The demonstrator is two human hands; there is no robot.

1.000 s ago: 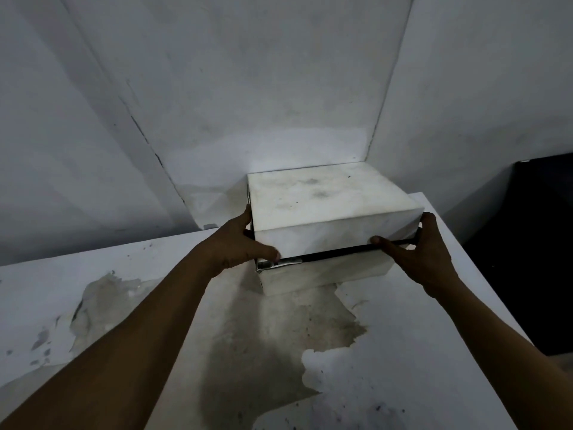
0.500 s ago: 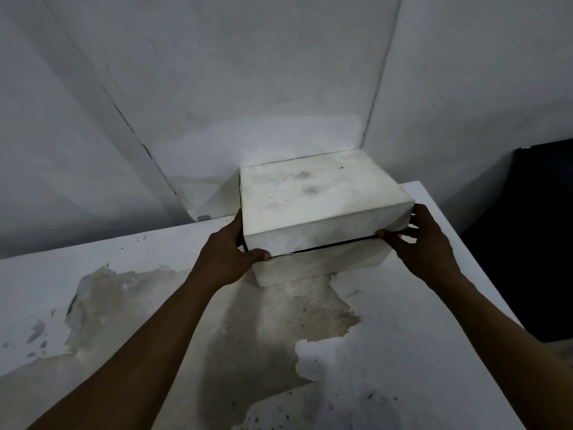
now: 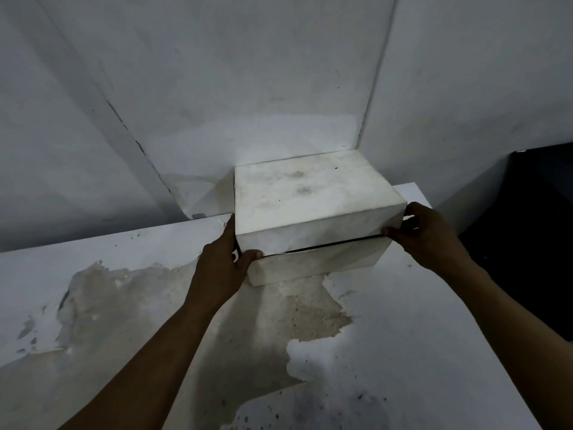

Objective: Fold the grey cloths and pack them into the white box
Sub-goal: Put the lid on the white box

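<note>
One wide-angle camera, worn on the person's head, looks forward and down along both forearms. It is near enough that the white box lies within reach, just above the middle of the view. The bench spreads in front of the box, the wall rises behind it, and the left hand and right hand flank it.

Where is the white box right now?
In the head view, the white box sits right of centre at the far edge of the table, in the wall corner, held between the left hand and right hand.
</note>
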